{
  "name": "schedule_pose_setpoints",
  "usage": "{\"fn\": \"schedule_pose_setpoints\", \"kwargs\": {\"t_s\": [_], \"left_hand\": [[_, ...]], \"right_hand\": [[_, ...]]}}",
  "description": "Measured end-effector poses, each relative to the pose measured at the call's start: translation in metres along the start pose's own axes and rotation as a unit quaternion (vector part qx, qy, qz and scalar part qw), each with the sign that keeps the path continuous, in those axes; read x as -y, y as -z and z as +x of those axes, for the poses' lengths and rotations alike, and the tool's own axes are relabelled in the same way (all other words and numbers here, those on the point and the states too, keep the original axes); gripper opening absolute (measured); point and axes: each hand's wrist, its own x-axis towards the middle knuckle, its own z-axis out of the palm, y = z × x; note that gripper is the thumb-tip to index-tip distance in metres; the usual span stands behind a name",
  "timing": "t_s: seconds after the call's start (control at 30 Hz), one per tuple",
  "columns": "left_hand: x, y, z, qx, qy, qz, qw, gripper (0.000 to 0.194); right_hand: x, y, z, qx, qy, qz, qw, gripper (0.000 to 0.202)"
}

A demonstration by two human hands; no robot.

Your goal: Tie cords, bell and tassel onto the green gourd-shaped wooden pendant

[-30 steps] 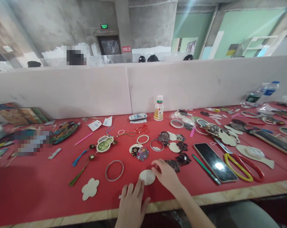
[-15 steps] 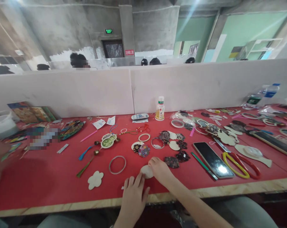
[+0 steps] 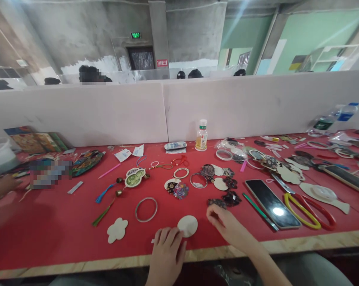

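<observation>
My left hand (image 3: pixel 167 250) lies palm down near the table's front edge, fingers stretched forward, its index fingertip at the left edge of a cream oval disc (image 3: pixel 188 225). A small white scrap (image 3: pixel 152 241) peeks out beside its little finger. To the right of the disc, and apart from it, is my right hand (image 3: pixel 222 222), with fingers curled in towards the thumb. Whatever it may pinch is hidden. Just beyond its knuckles are dark floral fabric-like pieces (image 3: pixel 232 198). A cream flower-shaped piece (image 3: pixel 117 230) and a thin ring (image 3: pixel 146 209) lie further left.
A phone (image 3: pixel 271 204), a green-handled tool (image 3: pixel 260 212) and scissors (image 3: pixel 304 210) with yellow and red handles lie right. A small bottle (image 3: pixel 201 137) stands before the white partition (image 3: pixel 250 107). Another person's hand (image 3: pixel 0 188) is at far left.
My right hand has let go of the cream disc and moved right, towards the dark floral pieces. The disc now lies flat by my left hand, which has barely moved.
</observation>
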Motion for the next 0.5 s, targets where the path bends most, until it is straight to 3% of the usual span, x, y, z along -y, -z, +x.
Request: {"fn": "schedule_pose_setpoints", "kwargs": {"t_s": [0.1,0.27,0.37,0.5], "left_hand": [[0.002,-0.001,-0.002,-0.025,-0.007,-0.032,0.999,0.017],[0.003,0.0,-0.002,-0.053,-0.012,-0.052,0.997,0.016],[0.004,0.0,-0.001,-0.036,0.011,-0.062,0.997,0.013],[0.007,0.0,0.0,0.012,0.054,-0.057,0.997,0.015]], "right_hand": [[0.0,0.015,-0.025,0.064,-0.007,0.059,0.996,0.014],[-0.012,0.016,-0.044,0.057,-0.123,0.025,0.99,0.021],[-0.011,0.004,-0.042,0.032,-0.091,0.007,0.995,0.032],[0.008,-0.018,-0.027,0.018,-0.008,-0.061,0.998,0.047]]}}
